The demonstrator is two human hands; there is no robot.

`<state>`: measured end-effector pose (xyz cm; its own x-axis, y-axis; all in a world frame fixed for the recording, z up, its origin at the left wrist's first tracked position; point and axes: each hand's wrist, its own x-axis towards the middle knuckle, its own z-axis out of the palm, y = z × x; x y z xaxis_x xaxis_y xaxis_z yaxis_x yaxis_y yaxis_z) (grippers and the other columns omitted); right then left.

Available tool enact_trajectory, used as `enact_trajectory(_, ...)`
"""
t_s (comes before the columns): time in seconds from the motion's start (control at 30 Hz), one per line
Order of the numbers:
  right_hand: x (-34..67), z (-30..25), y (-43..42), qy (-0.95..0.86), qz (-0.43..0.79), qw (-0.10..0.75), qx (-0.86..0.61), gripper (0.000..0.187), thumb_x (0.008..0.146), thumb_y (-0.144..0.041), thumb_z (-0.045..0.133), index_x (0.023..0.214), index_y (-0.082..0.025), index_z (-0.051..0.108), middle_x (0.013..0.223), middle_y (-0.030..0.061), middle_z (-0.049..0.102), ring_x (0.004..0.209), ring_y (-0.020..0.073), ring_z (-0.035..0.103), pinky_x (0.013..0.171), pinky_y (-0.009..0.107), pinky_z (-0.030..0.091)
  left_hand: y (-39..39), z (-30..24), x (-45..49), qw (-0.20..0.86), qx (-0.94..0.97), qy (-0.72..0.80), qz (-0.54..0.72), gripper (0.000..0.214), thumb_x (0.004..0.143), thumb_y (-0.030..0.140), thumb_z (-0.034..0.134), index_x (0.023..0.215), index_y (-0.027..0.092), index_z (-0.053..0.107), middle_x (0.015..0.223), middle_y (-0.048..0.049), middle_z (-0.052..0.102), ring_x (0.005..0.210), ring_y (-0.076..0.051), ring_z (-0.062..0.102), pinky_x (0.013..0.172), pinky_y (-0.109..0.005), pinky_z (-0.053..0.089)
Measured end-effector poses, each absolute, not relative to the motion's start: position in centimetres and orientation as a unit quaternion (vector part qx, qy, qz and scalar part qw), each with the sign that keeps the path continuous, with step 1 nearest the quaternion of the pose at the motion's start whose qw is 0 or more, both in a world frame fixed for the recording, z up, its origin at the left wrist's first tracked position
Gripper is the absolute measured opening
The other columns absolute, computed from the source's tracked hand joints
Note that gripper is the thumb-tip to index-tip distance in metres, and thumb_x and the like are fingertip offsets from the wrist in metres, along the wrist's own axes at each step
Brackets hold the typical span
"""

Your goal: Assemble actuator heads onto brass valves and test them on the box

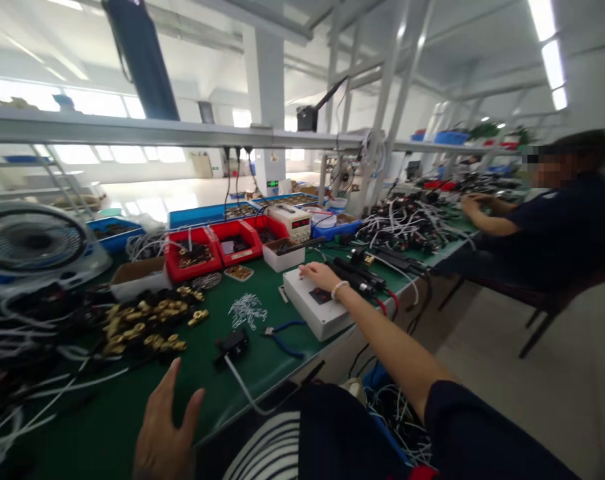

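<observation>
My left hand (165,427) hovers open over the green mat (132,407) near the front edge, fingers spread, holding nothing. A black connector on a white cable (232,345) lies just beyond it. My right hand (320,275) reaches out and rests on the top of a white box (315,307) with a dark panel, fingers laid flat on its far end. A bead bracelet sits on that wrist. Blue-handled pliers (282,333) lie left of the box. A heap of brass fittings (142,327) and a small pile of metal clips (246,310) lie further left.
Red bins (192,257) of parts, a white meter (295,223) and blue trays stand at the back. A fan (32,243) is at far left among white cables. Another person (557,220) sits at the right, hands in a heap of wired parts (407,223).
</observation>
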<state>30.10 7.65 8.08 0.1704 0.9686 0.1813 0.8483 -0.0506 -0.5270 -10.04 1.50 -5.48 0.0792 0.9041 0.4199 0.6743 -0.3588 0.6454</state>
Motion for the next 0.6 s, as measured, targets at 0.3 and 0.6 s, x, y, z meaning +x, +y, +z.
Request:
enact_trajectory(0.3,30.5,8.2,8.6,-0.622,0.114,0.275,-0.725,0.031,0.1,-0.037,0.053,0.088,-0.013,0.07,0.096,0.0059,0.071,0.094,0.0214,0.066,0.09,0.038,0.048,1.1,-3.4,-9.0,0.11,0.842,0.435,0.3,0.048,0.093,0.046,0.054,0.137,0.026,0.055,0.15,-0.012,0.045,0.136,-0.033,0.045,0.11,-0.055,0.041)
enact_trajectory(0.6,29.4,9.4,7.6,-0.624,0.098,0.272,-0.726,0.043,0.101,-0.032,0.045,0.095,-0.005,0.077,0.104,0.0193,0.073,0.093,0.0237,0.066,0.08,0.031,0.043,2.0,-2.7,-8.7,0.098,0.795,0.501,0.327,0.026,0.097,0.031,0.049,0.111,0.018,0.067,0.129,-0.011,0.063,0.122,-0.024,0.058,0.107,-0.044,0.048)
